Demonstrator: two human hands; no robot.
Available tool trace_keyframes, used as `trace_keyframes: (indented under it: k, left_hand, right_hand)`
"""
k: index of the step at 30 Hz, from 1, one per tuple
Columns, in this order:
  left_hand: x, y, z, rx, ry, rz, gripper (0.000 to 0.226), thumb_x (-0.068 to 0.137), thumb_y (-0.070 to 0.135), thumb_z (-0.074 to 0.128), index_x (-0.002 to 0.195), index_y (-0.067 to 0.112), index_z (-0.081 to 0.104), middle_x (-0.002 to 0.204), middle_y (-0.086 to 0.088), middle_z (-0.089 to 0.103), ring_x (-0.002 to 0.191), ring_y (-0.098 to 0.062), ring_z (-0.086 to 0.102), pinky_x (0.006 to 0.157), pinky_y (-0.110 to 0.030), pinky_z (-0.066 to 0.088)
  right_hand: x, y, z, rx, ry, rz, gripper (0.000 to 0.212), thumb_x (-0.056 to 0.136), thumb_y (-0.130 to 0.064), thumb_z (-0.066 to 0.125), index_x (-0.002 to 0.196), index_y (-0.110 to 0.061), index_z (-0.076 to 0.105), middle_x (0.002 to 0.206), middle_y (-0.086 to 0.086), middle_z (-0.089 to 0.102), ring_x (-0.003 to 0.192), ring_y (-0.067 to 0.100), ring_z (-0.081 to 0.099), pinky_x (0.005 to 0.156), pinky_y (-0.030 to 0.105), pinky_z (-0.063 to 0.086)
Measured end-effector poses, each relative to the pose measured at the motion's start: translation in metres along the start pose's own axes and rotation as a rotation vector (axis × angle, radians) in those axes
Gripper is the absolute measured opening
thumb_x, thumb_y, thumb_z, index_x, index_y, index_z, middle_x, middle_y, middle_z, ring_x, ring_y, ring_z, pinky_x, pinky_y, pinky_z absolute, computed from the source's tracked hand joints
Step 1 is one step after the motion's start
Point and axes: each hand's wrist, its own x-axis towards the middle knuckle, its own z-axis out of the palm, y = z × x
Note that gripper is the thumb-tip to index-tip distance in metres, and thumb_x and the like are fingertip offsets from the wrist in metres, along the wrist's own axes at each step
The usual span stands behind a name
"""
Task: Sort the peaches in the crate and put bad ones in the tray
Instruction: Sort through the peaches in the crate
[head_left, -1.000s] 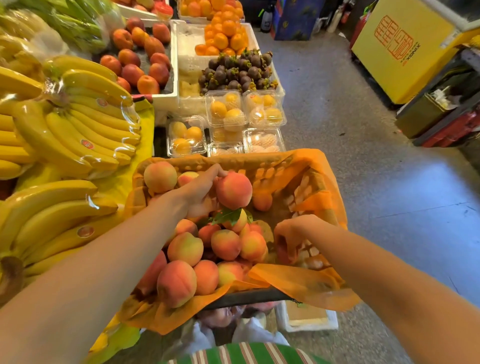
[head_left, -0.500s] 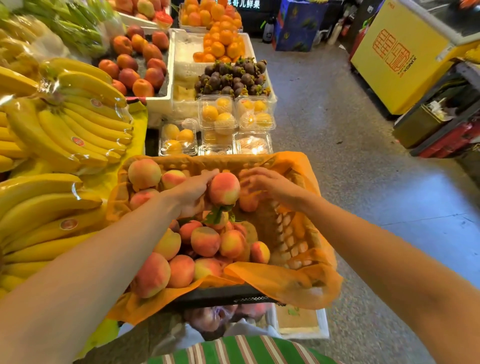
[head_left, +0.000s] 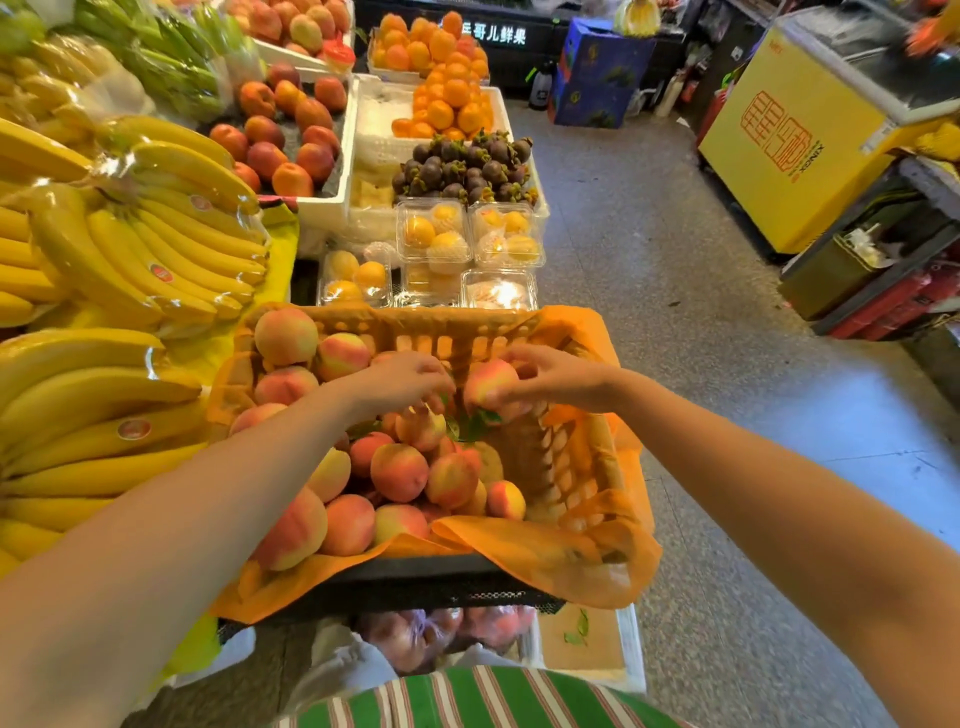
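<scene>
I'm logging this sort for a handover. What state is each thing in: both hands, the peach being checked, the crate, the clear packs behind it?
right hand: grips the raised peach.
raised peach: lifted above the heaped peaches.
left hand: fingers curled beside that peach; hold unclear.
crate: orange-lined, fruit heaped left, right side bare.
clear packs: lids shut.

My orange-lined plastic crate (head_left: 566, 457) is bare on its right half, free to reach into; heaped pink-yellow peaches (head_left: 400, 470) fill the left. Wrapped yellow bananas (head_left: 156, 249) crowd its left side, clear plastic fruit boxes (head_left: 434, 234) its far rim.
</scene>
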Motion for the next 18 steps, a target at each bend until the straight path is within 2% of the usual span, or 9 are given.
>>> trace_keyframes:
  k: [2, 4, 7, 10, 14, 18]
  left_hand:
    - [0.002, -0.009, -0.006, 0.283, 0.02, 0.105, 0.012, 0.09, 0.028, 0.059, 0.099, 0.023, 0.065, 0.092, 0.001, 0.062, 0.092, -0.018, 0.059, 0.074, -0.029, 0.048]
    - [0.007, -0.022, -0.01, 0.516, 0.017, 0.151, 0.025, 0.085, 0.035, 0.064, 0.109, 0.028, 0.063, 0.098, 0.001, 0.053, 0.103, -0.022, 0.049, 0.085, -0.037, 0.045]
    - [0.015, -0.033, -0.013, 0.69, -0.041, 0.24, 0.048, 0.084, 0.042, 0.064, 0.129, 0.028, 0.052, 0.117, -0.001, 0.051, 0.114, -0.024, 0.041, 0.093, -0.041, 0.041]
    - [0.021, -0.039, -0.015, 0.801, -0.041, 0.349, 0.052, 0.085, 0.043, 0.062, 0.133, 0.03, 0.049, 0.133, 0.0, 0.05, 0.121, -0.025, 0.038, 0.094, -0.038, 0.04]
    - [0.031, -0.048, -0.02, 0.805, -0.111, 0.422, 0.048, 0.083, 0.052, 0.061, 0.127, 0.034, 0.056, 0.127, -0.003, 0.054, 0.125, -0.028, 0.032, 0.08, -0.037, 0.029]
    - [0.038, -0.056, -0.024, 0.738, -0.14, 0.454, 0.048, 0.081, 0.053, 0.063, 0.125, 0.037, 0.057, 0.121, 0.0, 0.057, 0.126, -0.026, 0.031, 0.081, -0.038, 0.026]
  right_hand:
    - [0.002, 0.004, 0.001, -0.315, -0.051, 0.07, 0.06, 0.083, -0.031, 0.074, 0.135, -0.019, 0.047, 0.124, -0.002, 0.05, 0.115, 0.019, 0.052, 0.093, 0.033, 0.049]
    - [0.007, 0.01, 0.009, -0.612, -0.102, 0.147, 0.065, 0.079, -0.036, 0.077, 0.135, -0.023, 0.048, 0.126, -0.002, 0.05, 0.117, 0.019, 0.05, 0.094, 0.032, 0.046]
    - [0.02, 0.021, 0.027, -0.861, -0.154, 0.285, 0.068, 0.077, -0.035, 0.077, 0.136, -0.024, 0.046, 0.127, 0.002, 0.053, 0.116, 0.024, 0.053, 0.087, 0.033, 0.048]
    - [0.033, 0.034, 0.035, -0.972, -0.186, 0.371, 0.07, 0.076, -0.034, 0.077, 0.137, -0.021, 0.046, 0.127, 0.007, 0.054, 0.113, 0.027, 0.054, 0.085, 0.036, 0.049]
    - [0.04, 0.056, 0.045, -1.081, -0.26, 0.455, 0.062, 0.076, -0.026, 0.076, 0.132, -0.02, 0.05, 0.127, 0.01, 0.056, 0.114, 0.031, 0.055, 0.089, 0.037, 0.048]
    - [0.047, 0.068, 0.057, -1.104, -0.264, 0.473, 0.05, 0.086, -0.018, 0.063, 0.133, -0.016, 0.049, 0.135, 0.013, 0.05, 0.123, 0.033, 0.05, 0.097, 0.04, 0.042]
